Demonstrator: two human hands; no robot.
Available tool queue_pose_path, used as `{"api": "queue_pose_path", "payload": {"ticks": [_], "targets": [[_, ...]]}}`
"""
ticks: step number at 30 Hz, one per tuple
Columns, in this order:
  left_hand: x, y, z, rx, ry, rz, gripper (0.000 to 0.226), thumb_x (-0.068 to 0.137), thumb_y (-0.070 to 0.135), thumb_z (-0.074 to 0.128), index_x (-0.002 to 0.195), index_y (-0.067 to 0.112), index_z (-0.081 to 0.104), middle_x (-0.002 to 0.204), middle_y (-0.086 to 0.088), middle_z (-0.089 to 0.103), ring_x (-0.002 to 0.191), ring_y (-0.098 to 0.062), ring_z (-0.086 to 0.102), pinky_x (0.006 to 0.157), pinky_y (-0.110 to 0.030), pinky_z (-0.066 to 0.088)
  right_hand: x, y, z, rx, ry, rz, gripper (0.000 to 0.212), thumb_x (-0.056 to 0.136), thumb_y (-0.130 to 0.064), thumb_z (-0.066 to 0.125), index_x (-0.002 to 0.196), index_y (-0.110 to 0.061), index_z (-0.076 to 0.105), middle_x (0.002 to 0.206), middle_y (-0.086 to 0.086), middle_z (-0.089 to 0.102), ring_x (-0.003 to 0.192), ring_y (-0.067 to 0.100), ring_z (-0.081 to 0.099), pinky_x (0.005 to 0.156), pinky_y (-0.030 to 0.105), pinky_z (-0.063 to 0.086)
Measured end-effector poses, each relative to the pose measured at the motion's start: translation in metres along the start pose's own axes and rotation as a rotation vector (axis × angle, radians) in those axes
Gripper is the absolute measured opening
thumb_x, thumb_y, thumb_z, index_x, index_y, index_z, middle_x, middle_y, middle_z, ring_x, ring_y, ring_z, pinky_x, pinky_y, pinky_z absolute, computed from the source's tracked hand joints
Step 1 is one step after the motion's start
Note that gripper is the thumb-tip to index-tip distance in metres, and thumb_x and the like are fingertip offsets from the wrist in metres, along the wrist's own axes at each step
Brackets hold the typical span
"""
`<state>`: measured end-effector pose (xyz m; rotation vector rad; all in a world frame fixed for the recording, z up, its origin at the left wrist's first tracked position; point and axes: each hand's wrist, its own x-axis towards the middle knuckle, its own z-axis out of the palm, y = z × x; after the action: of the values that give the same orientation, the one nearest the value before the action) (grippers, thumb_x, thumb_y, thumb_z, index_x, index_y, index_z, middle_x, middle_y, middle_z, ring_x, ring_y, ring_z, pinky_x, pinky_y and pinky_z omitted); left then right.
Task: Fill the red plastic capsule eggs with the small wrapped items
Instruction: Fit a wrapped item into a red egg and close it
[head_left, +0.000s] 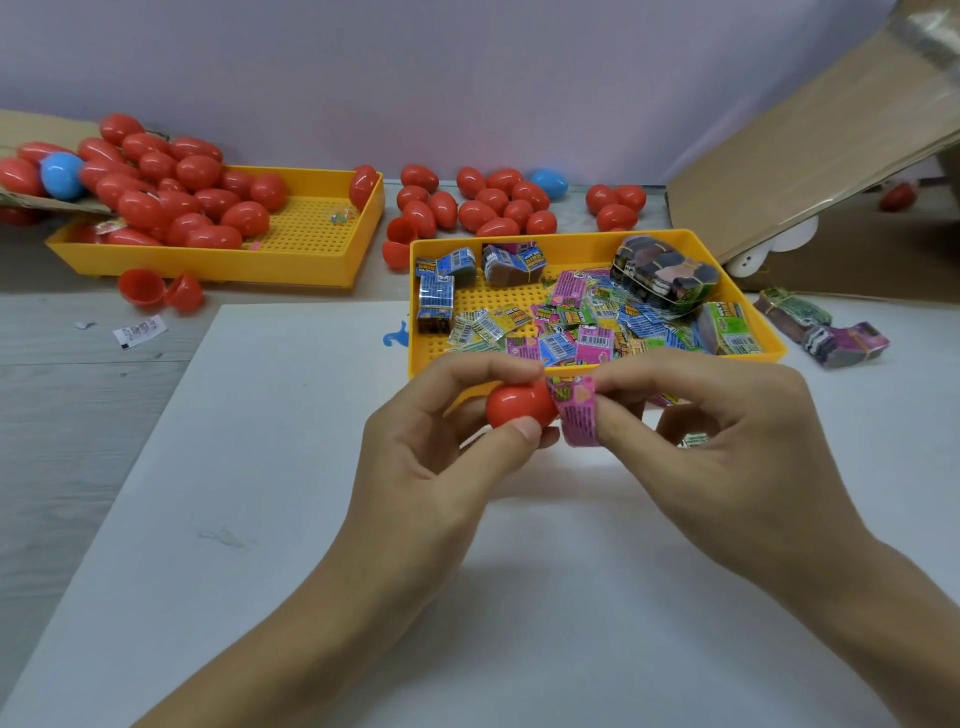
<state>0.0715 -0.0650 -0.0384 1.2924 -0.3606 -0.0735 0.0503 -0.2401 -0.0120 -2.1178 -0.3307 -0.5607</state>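
My left hand (441, 441) grips a red capsule egg half (517, 406) between thumb and fingers, its open end facing right. My right hand (727, 431) pinches a pink wrapped item (576, 410), curled and pressed against the mouth of the egg half. Both hands hover above a white board (291, 467), just in front of a yellow tray (597, 244) that holds several loose and bundled wrapped items (571, 322).
A second yellow tray (311, 228) at the back left holds several red eggs (171, 192) and a blue one (61, 175). More eggs (478, 208) lie behind the near tray. An open egg (158, 290) and a wrapper (139, 330) lie at left. Bundles (826, 327) and cardboard (810, 140) sit at right.
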Motion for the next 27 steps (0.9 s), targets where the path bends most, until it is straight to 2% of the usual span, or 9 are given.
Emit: {"api": "queue_pose_path", "payload": {"ticks": [4,7,11,15,20,27], "targets": [[0.0009,0.0000,-0.0005,0.025,0.006,0.015,0.024,0.076,0.016,0.070,0.100,0.016,0.074,0.106,-0.007,0.073,0.101,-0.027,0.071,0.090,-0.039,0.058,0.0014,-0.0025,-0.0028,-0.018,-0.057,-0.012,0.008,0.085,-0.028,0.069,0.083,-0.021,0.073,0.071,-0.017,0.062,0.068,0.009,0.058,0.045,0.023,0.041],[0.0005,-0.0001,-0.0007,0.046,0.015,0.011,0.028,0.079,0.007,0.071,0.104,0.019,0.075,0.106,-0.008,0.073,0.100,-0.026,0.072,0.087,-0.036,0.058,0.0017,-0.0037,-0.0036,-0.033,-0.054,-0.022,0.003,0.084,-0.023,0.069,0.082,-0.025,0.069,0.073,-0.020,0.060,0.071,0.007,0.058,0.045,0.025,0.042],[0.0005,0.0018,0.0002,0.066,0.032,0.022,0.034,0.077,0.017,0.072,0.109,0.026,0.073,0.103,0.000,0.073,0.096,-0.021,0.071,0.079,-0.028,0.058,0.0008,-0.0030,-0.0035,0.031,-0.068,-0.016,0.003,0.086,-0.019,0.069,0.086,-0.021,0.071,0.073,-0.017,0.065,0.069,0.009,0.065,0.045,0.031,0.047],[0.0006,0.0018,0.0005,0.064,0.013,0.018,0.026,0.077,0.026,0.068,0.103,0.023,0.075,0.099,-0.001,0.073,0.087,-0.024,0.072,0.074,-0.027,0.058,-0.0001,-0.0027,-0.0038,-0.001,-0.069,-0.035,0.019,0.085,-0.013,0.068,0.100,-0.022,0.074,0.076,-0.013,0.069,0.069,0.013,0.065,0.045,0.032,0.045],[0.0001,0.0004,-0.0009,0.059,-0.004,0.006,0.025,0.079,0.026,0.067,0.102,0.025,0.076,0.099,-0.003,0.074,0.086,-0.024,0.072,0.074,-0.030,0.058,0.0011,-0.0036,-0.0054,0.004,-0.057,-0.011,0.010,0.082,-0.018,0.071,0.091,-0.021,0.077,0.072,-0.010,0.071,0.067,0.014,0.065,0.043,0.029,0.044],[0.0005,-0.0002,-0.0021,0.050,-0.018,-0.015,0.027,0.079,0.026,0.067,0.104,0.021,0.075,0.098,-0.006,0.074,0.088,-0.028,0.072,0.074,-0.031,0.057,0.0008,-0.0047,-0.0054,0.025,-0.067,-0.039,0.011,0.084,-0.019,0.070,0.093,-0.022,0.077,0.077,-0.009,0.073,0.066,0.012,0.063,0.044,0.028,0.043]]}}
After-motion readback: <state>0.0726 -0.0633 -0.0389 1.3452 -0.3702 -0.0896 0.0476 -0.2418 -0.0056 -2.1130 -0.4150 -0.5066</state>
